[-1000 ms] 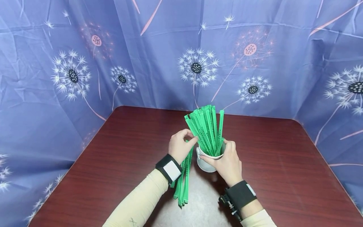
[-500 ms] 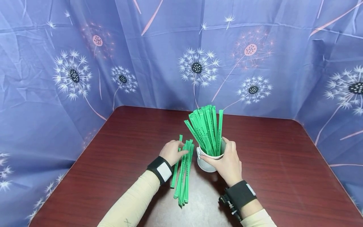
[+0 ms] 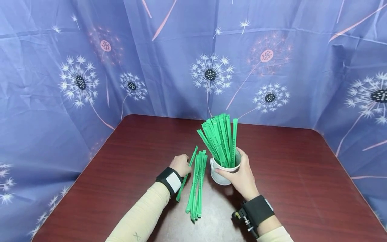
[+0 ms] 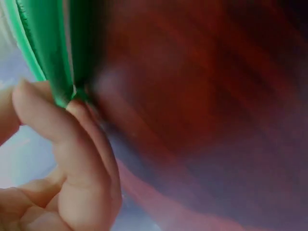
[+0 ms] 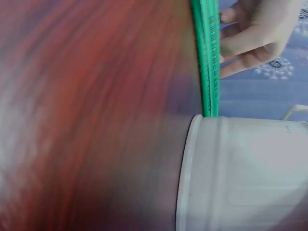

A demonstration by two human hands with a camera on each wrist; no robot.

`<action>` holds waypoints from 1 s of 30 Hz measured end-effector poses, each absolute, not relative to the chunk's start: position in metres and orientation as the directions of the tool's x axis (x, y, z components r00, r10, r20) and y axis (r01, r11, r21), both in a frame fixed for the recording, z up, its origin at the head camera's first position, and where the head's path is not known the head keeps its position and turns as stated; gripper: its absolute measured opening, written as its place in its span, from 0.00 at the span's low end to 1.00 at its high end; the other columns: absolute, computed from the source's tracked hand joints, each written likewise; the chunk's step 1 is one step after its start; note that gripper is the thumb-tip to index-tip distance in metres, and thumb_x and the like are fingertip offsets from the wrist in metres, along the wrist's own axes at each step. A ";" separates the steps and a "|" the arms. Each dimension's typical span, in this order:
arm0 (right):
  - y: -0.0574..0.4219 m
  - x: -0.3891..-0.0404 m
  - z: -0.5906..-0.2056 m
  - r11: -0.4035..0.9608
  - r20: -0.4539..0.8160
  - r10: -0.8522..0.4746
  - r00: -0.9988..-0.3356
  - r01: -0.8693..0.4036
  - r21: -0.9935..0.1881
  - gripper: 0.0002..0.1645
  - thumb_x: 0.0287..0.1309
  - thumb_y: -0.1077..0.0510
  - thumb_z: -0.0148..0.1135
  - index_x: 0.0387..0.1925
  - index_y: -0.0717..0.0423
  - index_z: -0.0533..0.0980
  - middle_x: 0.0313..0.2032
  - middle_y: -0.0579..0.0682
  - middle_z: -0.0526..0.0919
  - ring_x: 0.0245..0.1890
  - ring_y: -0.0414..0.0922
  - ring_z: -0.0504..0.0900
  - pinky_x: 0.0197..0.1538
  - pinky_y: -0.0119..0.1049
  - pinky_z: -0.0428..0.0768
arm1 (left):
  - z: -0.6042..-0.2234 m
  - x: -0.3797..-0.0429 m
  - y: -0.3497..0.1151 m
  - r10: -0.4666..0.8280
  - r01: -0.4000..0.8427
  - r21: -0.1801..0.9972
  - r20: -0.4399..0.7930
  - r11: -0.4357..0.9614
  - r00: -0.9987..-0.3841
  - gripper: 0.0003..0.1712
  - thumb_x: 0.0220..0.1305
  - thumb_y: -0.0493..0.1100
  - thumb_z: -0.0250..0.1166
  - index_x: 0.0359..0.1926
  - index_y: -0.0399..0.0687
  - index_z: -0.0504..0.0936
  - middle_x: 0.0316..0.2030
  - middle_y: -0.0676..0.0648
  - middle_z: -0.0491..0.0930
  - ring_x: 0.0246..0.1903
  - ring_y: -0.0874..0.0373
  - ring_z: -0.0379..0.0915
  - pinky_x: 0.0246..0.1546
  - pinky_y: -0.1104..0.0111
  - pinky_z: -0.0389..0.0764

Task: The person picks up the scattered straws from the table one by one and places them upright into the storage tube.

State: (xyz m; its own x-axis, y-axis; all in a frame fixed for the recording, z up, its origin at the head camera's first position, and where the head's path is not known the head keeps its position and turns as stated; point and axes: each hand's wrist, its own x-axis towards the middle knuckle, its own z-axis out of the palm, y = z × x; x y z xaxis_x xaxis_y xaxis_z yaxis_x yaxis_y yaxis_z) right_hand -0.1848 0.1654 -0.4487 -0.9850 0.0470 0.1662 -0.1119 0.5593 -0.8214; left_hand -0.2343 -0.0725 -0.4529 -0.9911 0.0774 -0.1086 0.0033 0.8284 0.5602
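My left hand (image 3: 180, 164) pinches one green paper-wrapped straw (image 3: 194, 155) low over the table, and its fingers cover the straw's middle. In the left wrist view, the fingers (image 4: 84, 154) meet at the end of green wrapping (image 4: 50, 43). Just right of that hand lies a loose bunch of green wrapped straws (image 3: 198, 185). My right hand (image 3: 244, 173) grips the rim of a small white bucket (image 3: 220, 178), thumb across the front. A thick sheaf of the same straws (image 3: 220, 139) stands in the bucket, fanned and leaning left.
A dark red wood-grain table (image 3: 290, 188) carries everything. Behind it and along its sides hangs a blue curtain (image 3: 169, 74) with dandelion prints. The bucket's handle joint (image 3: 211, 164) sticks out on its left side.
My left hand has come away from the bucket's straws, down and left, and taken hold of a loose straw. That straw now slants apart from the bunch. My right hand stays on the bucket.
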 end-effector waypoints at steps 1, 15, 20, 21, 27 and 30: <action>0.166 -0.185 -0.449 0.539 0.165 0.043 -0.985 -0.116 -0.834 0.67 0.40 0.37 0.80 0.75 0.44 0.50 0.68 0.52 0.64 0.64 0.52 0.70 0.58 0.56 0.73 | -0.453 -0.234 -0.073 0.069 0.000 0.556 -0.104 0.831 -0.992 0.24 0.56 0.33 0.65 0.55 0.33 0.79 0.32 0.44 0.85 0.25 0.55 0.80 0.30 0.66 0.81; 0.168 -0.184 -0.452 0.561 0.162 0.066 -0.985 -0.097 -0.822 0.67 0.37 0.35 0.81 0.74 0.40 0.52 0.66 0.50 0.68 0.62 0.51 0.73 0.55 0.57 0.73 | -0.386 -0.221 -0.077 -0.176 0.152 0.901 0.241 0.406 -0.955 0.13 0.64 0.50 0.68 0.43 0.46 0.86 0.33 0.46 0.86 0.21 0.50 0.82 0.29 0.59 0.85; 0.168 -0.183 -0.452 0.570 0.165 0.065 -0.984 -0.099 -0.815 0.67 0.37 0.34 0.80 0.74 0.40 0.52 0.66 0.50 0.68 0.62 0.52 0.74 0.54 0.57 0.74 | -0.361 -0.214 -0.073 -0.221 0.296 0.932 0.339 0.209 -0.914 0.12 0.61 0.47 0.71 0.41 0.45 0.86 0.31 0.43 0.86 0.24 0.53 0.82 0.24 0.55 0.86; 0.168 -0.183 -0.452 0.572 0.165 0.067 -0.984 -0.097 -0.814 0.67 0.37 0.33 0.80 0.74 0.39 0.51 0.66 0.50 0.68 0.61 0.52 0.74 0.54 0.58 0.74 | -0.358 -0.212 -0.072 -0.224 0.316 0.930 0.353 0.187 -0.908 0.12 0.61 0.46 0.71 0.40 0.44 0.86 0.32 0.42 0.86 0.25 0.55 0.82 0.24 0.57 0.86; 0.168 -0.182 -0.452 0.582 0.159 0.074 -0.984 -0.087 -0.809 0.68 0.37 0.32 0.79 0.74 0.39 0.51 0.66 0.49 0.68 0.61 0.52 0.74 0.53 0.59 0.74 | -0.346 -0.207 -0.066 -0.224 0.366 0.922 0.387 0.129 -0.895 0.12 0.61 0.44 0.71 0.42 0.42 0.84 0.33 0.39 0.86 0.27 0.66 0.81 0.22 0.62 0.85; 0.168 -0.182 -0.452 0.587 0.158 0.074 -0.985 -0.085 -0.805 0.68 0.37 0.31 0.79 0.74 0.40 0.51 0.66 0.49 0.68 0.61 0.53 0.74 0.53 0.59 0.74 | -0.342 -0.206 -0.064 -0.236 0.391 0.914 0.406 0.110 -0.883 0.12 0.62 0.44 0.70 0.43 0.42 0.83 0.34 0.39 0.86 0.28 0.66 0.82 0.22 0.61 0.85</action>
State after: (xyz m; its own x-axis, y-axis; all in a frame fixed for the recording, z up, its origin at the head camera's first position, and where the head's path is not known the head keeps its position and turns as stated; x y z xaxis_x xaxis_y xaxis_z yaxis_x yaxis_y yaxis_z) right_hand -0.1819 0.1678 -0.4523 -0.9846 0.0742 0.1582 -0.0851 0.5874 -0.8048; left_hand -0.2062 -0.0637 -0.3421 -0.8827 -0.2361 0.4064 0.3911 0.1104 0.9137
